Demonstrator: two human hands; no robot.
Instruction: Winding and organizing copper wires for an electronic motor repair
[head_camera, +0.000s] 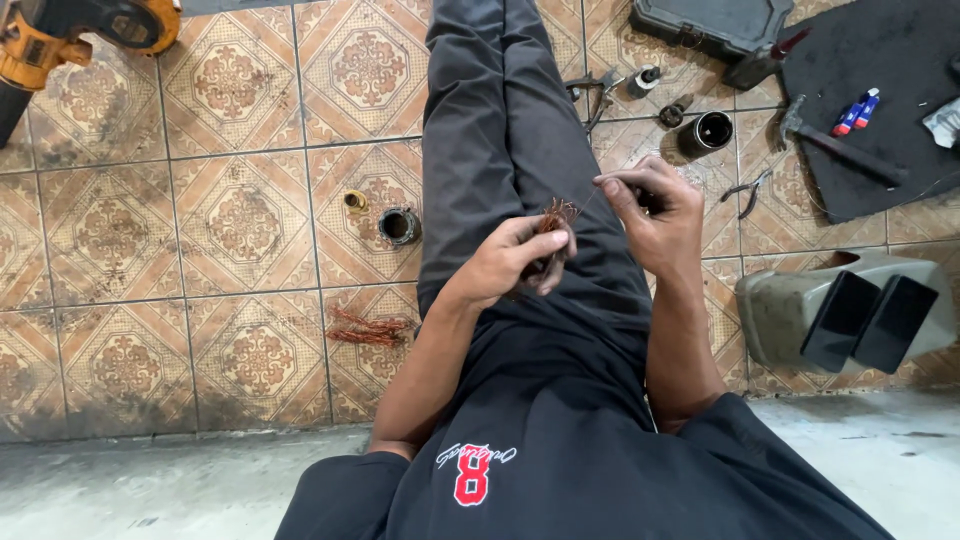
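- Black shirt (560, 470) nearest, over the lap.
- Left hand (515, 262) fingers clamped on tangled copper wire bundle (553, 222), steadying it.
- Right hand (650, 205) fingertips pinched together on one thin strand, drawn taut.
- Loose copper wire scraps (368, 327) on patterned floor tiles (240, 220), left.

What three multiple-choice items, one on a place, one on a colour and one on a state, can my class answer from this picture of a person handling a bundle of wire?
1. Where does the loose pile of copper wire lie?
A. on the tiled floor, on the person's left
B. on the dark mat
C. inside the tool case

2. What colour is the power tool at top left?
A. green
B. yellow and black
C. white

3. What is the left hand doing?
A. resting flat on the floor
B. gripping the hammer
C. gripping a copper wire bundle

Answers: 1 A, the pile lies on tiles beside the left leg. 2 B, its body is yellow with black parts. 3 C, its fingers close round the bundle while the right hand pinches a strand.
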